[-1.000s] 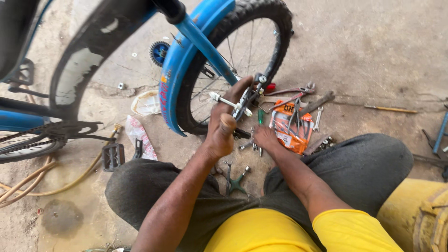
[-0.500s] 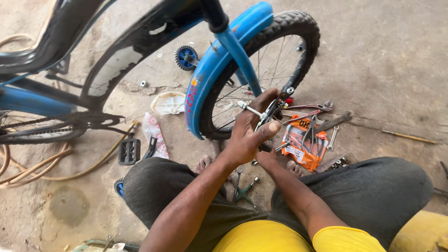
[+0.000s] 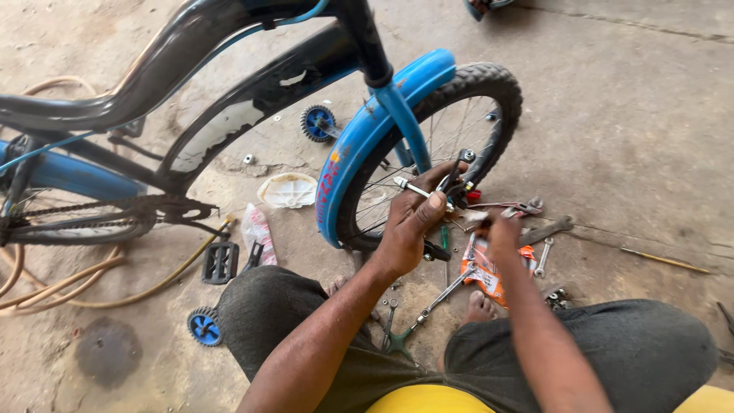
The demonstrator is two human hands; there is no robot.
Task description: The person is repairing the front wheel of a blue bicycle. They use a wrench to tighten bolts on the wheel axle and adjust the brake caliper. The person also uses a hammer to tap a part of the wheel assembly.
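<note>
Front wheel point(image 3: 459, 115): black knobby tyre, thin spokes, blue mudguard point(image 3: 367, 145) arched over it. Silver axle bolt point(image 3: 413, 187) juts leftward from hub (hub itself hidden), level. Wheel upright on concrete.

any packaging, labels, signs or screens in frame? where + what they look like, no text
Flat orange-and-white printed packet: on the concrete floor among loose spanners, below the right hand.
Clear crumpled plastic wrapper with red print: on the floor beside the black pedal.
Red-and-orange decal: on the blue curved mudguard, left of the left hand.
No signs or screens.
</note>
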